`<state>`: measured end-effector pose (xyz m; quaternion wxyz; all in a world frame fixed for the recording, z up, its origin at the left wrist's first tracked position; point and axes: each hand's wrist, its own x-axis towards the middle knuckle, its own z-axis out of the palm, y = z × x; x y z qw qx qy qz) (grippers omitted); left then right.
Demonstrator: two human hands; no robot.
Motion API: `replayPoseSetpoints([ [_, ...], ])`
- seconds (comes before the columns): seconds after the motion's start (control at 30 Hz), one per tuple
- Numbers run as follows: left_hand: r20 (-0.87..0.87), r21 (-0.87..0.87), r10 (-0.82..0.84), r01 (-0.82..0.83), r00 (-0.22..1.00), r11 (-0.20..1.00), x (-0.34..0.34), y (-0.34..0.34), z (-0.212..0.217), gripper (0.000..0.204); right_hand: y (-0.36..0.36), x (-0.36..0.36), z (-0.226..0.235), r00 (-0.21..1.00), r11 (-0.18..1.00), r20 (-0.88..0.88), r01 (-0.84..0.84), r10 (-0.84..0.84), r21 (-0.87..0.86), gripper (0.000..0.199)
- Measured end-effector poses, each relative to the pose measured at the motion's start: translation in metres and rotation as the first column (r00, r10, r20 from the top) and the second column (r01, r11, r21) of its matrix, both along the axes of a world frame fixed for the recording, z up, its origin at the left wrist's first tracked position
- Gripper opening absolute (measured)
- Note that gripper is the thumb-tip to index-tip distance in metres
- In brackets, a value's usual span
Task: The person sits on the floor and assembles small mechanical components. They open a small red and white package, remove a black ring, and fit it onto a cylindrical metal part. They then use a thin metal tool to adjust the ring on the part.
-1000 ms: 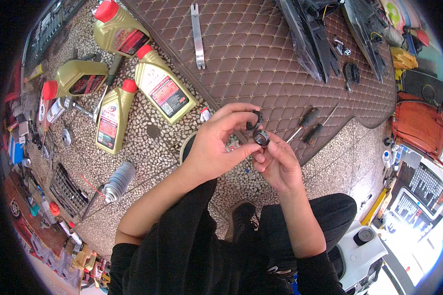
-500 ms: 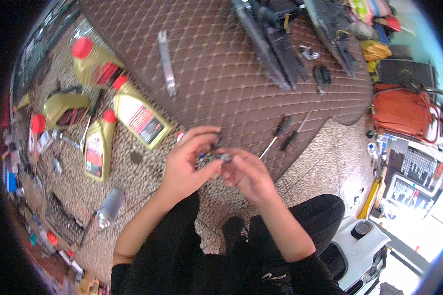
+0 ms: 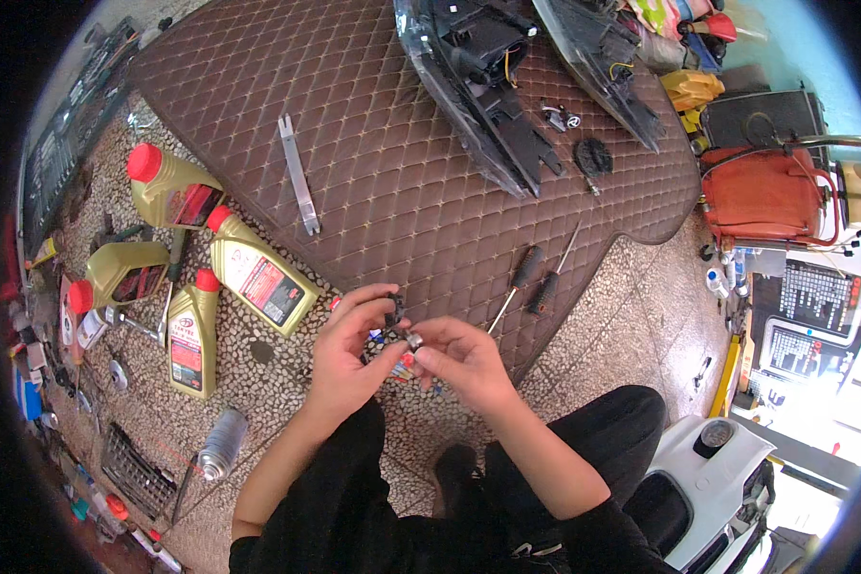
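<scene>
Both of my hands meet over the near edge of a brown quilted mat (image 3: pixel 392 182). My left hand (image 3: pixel 346 352) and my right hand (image 3: pixel 464 362) pinch one small part (image 3: pixel 404 335) between their fingertips: a dark piece with a silver metal end and a bit of red below it. The fingers hide most of it. Two black-handled screwdrivers (image 3: pixel 536 277) lie on the mat just right of my hands.
Several gold oil bottles with red caps (image 3: pixel 249 277) lie on the speckled floor at left, with a silver can (image 3: pixel 222 443) nearer me. A grey pry tool (image 3: pixel 298 187) and two black headlight housings (image 3: pixel 493 91) rest on the mat. An orange bag (image 3: pixel 770 196) sits at right.
The view has shifted, so the hands sit lower in the picture. Both hands have stayed together on the small part, turning it between the fingertips.
</scene>
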<state>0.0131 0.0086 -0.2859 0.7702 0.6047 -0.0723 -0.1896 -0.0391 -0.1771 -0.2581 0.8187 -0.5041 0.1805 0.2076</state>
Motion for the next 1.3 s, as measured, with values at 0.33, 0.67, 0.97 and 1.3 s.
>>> replayPoseSetpoints([
  [0.33,-0.012,-0.115,0.019,-0.02,1.0,0.993,0.002,0.0,0.004,0.04,0.012,-0.005,0.012,0.955,0.881,0.29,0.187,-0.061,-0.433,0.035],
  [0.67,0.324,0.534,-0.085,-0.108,0.942,0.839,0.031,-0.003,-0.089,0.035,0.016,-0.004,0.003,0.983,0.836,0.149,0.167,-0.103,-0.522,0.032],
  [0.97,0.379,0.783,-0.335,-0.106,0.863,0.612,0.034,-0.004,-0.134,0.04,0.014,-0.007,-0.01,0.971,0.8,0.154,0.238,-0.183,-0.551,0.031],
  [1.3,0.194,0.328,-0.358,0.283,0.913,0.901,0.023,0.002,-0.009,0.062,0.008,0.0,-0.014,0.977,0.91,-0.012,0.192,-0.211,-0.367,0.028],
])
